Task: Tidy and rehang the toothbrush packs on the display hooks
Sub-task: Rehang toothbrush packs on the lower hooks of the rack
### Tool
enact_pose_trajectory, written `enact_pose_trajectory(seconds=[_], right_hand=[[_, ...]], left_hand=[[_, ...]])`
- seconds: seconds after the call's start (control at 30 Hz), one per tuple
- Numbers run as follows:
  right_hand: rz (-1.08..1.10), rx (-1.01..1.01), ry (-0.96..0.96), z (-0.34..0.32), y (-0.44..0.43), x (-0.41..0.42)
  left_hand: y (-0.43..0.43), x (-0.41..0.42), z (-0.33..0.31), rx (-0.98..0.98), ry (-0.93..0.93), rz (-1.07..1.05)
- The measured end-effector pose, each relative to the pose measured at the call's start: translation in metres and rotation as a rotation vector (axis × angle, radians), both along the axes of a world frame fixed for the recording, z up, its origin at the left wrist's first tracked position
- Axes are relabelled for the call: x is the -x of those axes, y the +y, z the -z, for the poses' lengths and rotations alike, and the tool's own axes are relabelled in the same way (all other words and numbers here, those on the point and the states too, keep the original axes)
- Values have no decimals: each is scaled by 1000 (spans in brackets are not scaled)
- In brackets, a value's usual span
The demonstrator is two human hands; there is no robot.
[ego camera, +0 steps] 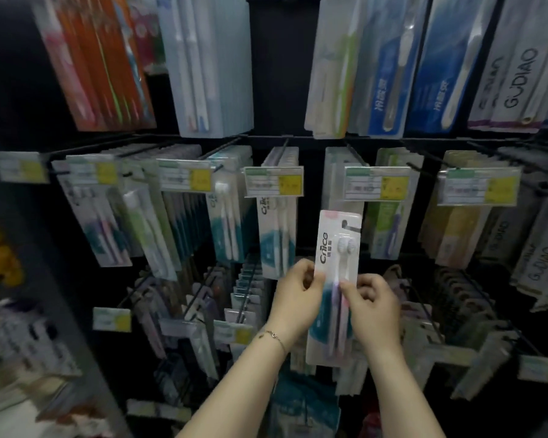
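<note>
Left hand (pixel 298 294) and right hand (pixel 375 300) are both closed on the Cnice toothbrush pack (pixel 336 248), which is pinched by its long edges at about mid-height. The pack is held upright just right of the view's centre, in front of the middle row of hooks. Its hang hole (pixel 345 222) is seen at the pack's 12 o'clock end, right beside a dark hook tip (pixel 356 229) at 1 o'clock; whether the tip is already through the hole cannot be told. Matching hung packs (pixel 277 229) are found at 10 o'clock from it, and a price label (pixel 377 184) at 1 o'clock. Several risks can be judged from this. Because the card is gripped low, its top may sway and the hole be missed, so that the card is bent against the tip. The label could be knocked upward. The pack could also be threaded onto the nearer hook instead of the matching row, and the low-hung packs (pixel 244 298) at 8 o'clock may be brushed loose by the forearms.
</note>
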State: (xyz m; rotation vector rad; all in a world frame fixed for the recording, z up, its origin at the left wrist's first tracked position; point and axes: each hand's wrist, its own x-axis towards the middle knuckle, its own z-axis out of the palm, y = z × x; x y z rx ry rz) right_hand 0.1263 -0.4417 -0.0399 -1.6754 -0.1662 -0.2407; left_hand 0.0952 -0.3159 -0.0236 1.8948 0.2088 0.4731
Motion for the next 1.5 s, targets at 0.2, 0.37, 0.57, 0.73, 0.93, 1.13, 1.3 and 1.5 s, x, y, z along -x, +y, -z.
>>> enact_pose_trajectory(seconds=[0.2,0.37,0.57,0.73,0.93,1.13,1.3,1.5], right_hand=[[35,16,-122,-5,39,24],[-5,45,-145,-9,63,34],[-132,47,-167,-10,82,29],[-198,94,-164,-5,105,24],[-299,145,-262,-3,141,28],[-326,145,-263,5,180,42],[-355,169,-314,-5,213,57],[-342,178,-346,-16,257,79]], left_hand=[[39,24,7,20,-21,50],[60,35,4,25,-74,24],[82,35,5,93,-52,-33],[102,42,8,84,-77,-97],[130,55,10,83,-134,-245],[161,75,8,78,-160,-325],[193,90,3,78,-175,-372],[242,112,4,112,-175,-339]])
